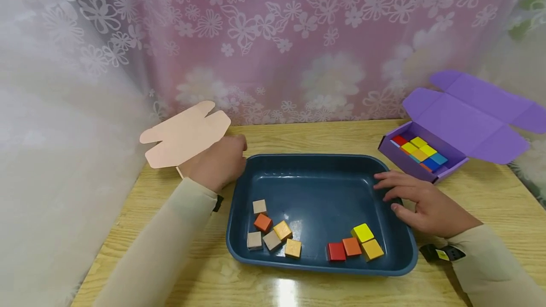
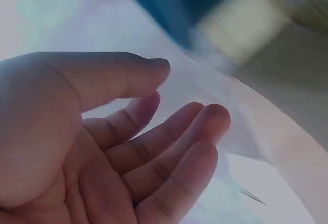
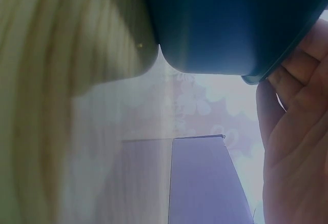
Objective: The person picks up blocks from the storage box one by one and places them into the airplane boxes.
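My left hand (image 1: 219,162) is over the peach box at the tray's left, hiding most of its body. In the left wrist view its fingers are loosely bent, with nothing between them. The box's lid (image 1: 187,134) stands raised. My right hand (image 1: 426,203) rests on the right rim of the dark blue tray (image 1: 315,193), fingers spread and reaching inside. Within the tray's lower left lie several cubes: beige ones (image 1: 254,240), gold ones (image 1: 293,248) and an orange-brown one (image 1: 263,222). Lower right are a red cube (image 1: 336,252), an orange cube (image 1: 351,247) and two yellow cubes (image 1: 363,232).
Behind my right hand, a purple box (image 1: 398,158) stands with its lid (image 1: 469,112) folded back. Several coloured cubes (image 1: 420,154) fill much of it. A flowered curtain (image 1: 273,46) hangs along the back of the wooden table (image 1: 298,136).
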`<state>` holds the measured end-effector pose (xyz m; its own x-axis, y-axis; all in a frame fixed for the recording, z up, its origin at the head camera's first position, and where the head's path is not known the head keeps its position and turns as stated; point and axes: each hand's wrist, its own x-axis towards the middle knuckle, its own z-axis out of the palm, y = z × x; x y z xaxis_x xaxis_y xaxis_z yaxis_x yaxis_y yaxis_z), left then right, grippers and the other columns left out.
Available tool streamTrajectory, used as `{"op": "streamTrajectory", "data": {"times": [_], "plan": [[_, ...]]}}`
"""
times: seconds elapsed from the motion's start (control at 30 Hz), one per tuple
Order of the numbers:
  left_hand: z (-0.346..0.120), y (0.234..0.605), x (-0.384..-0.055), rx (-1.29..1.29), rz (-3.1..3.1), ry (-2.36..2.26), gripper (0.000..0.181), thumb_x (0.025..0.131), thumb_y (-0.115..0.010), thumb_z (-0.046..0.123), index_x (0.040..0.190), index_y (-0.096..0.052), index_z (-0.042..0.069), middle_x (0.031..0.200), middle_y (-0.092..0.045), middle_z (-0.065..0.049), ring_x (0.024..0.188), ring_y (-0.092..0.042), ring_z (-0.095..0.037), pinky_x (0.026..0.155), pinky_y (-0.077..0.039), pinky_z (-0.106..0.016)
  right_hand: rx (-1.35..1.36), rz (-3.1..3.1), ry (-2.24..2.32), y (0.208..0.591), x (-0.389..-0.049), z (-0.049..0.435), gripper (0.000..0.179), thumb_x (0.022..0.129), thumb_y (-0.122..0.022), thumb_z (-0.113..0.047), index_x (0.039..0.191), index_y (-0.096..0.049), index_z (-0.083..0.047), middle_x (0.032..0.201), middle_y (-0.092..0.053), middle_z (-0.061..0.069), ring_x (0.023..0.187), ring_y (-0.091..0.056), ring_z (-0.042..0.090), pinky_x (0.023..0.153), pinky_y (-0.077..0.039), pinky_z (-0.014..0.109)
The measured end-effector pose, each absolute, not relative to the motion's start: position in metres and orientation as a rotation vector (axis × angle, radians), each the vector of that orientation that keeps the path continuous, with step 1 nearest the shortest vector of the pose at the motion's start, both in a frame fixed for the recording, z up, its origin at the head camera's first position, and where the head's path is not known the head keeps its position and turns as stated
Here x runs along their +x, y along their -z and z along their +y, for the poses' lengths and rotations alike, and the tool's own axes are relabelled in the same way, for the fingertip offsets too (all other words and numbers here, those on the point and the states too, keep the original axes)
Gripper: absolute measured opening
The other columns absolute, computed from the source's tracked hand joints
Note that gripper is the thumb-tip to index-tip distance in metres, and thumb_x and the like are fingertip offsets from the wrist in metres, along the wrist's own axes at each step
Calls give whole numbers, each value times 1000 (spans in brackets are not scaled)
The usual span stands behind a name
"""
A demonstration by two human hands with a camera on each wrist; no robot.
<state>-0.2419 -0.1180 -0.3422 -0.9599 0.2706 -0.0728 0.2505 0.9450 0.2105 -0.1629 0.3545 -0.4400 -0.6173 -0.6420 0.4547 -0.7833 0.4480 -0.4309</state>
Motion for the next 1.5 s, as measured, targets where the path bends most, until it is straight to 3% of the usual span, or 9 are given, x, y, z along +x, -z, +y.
{"op": "streamTrajectory", "data": {"times": [0.1, 0.3, 0.4, 0.53, 0.73, 0.93, 1.17, 1.3, 1.5], "plan": [[-88, 335, -227, 572, 2988, -249, 26, 106, -73, 15, 131, -72, 6, 117, -77, -10, 93, -72, -22, 83, -65, -40, 1240, -2475, -915, 439, -163, 355, 47, 80, -79, 15, 114, -78, -19, 141, -70, 12, 153, -47, 8, 125, -29, 15], [-35, 336, -185, 981, 2780, -186, 25, 107, -75, 18, 131, -73, 12, 116, -76, -1, 92, -70, -13, 78, -63, -30, 1235, -2483, -933, 440, -163, 356, 48, 80, -79, 15, 114, -78, -19, 141, -70, 12, 153, -47, 8, 126, -28, 16], [-21, 340, -168, 1168, 2578, -56, 29, 102, -84, 24, 128, -74, 16, 106, -74, 4, 87, -66, -10, 74, -60, -27, 1233, -2487, -942, 440, -163, 356, 48, 81, -78, 16, 114, -78, -19, 141, -70, 12, 152, -47, 8, 125, -29, 16], [-13, 347, -152, 1235, 2388, 116, 34, 92, -94, 26, 119, -75, 22, 91, -68, 9, 76, -63, -10, 64, -56, -28, 1237, -2486, -931, 439, -164, 355, 48, 81, -79, 15, 114, -78, -20, 141, -70, 11, 153, -47, 8, 126, -29, 16], [-12, 359, -141, 1270, 2379, 259, 17, 95, -87, 18, 97, -71, 24, 78, -61, 8, 68, -57, -11, 54, -49, -28, 1249, -2473, -913, 438, -164, 355, 49, 79, -79, 15, 114, -78, -20, 140, -71, 11, 153, -47, 8, 126, -28, 17], [-13, 365, -141, 1299, 2395, 234, 10, 99, -84, 20, 99, -75, 23, 78, -61, 8, 67, -57, -10, 55, -50, -27, 1245, -2477, -916, 439, -164, 355, 49, 79, -79, 15, 114, -78, -19, 140, -70, 12, 153, -47, 8, 126, -28, 17], [-22, 354, -151, 1290, 2444, 62, 12, 102, -81, 18, 114, -77, 19, 91, -64, 7, 70, -59, -8, 59, -51, -21, 1247, -2469, -932, 440, -163, 355, 50, 79, -79, 15, 115, -78, -20, 141, -70, 10, 153, -47, 9, 127, -27, 18], [-39, 336, -164, 1260, 2543, -66, 19, 103, -80, 16, 121, -75, 15, 106, -67, 3, 82, -62, -9, 67, -54, -19, 1257, -2454, -940, 441, -164, 354, 51, 78, -79, 16, 114, -78, -20, 140, -71, 10, 153, -48, 10, 127, -28, 18], [-86, 316, -200, 1030, 2771, -216, 32, 101, -74, 10, 133, -74, 9, 124, -70, -6, 99, -67, -16, 82, -60, -28, 1252, -2461, -943, 441, -164, 354, 50, 78, -78, 16, 114, -78, -20, 140, -70, 10, 153, -48, 9, 126, -29, 17]]}}
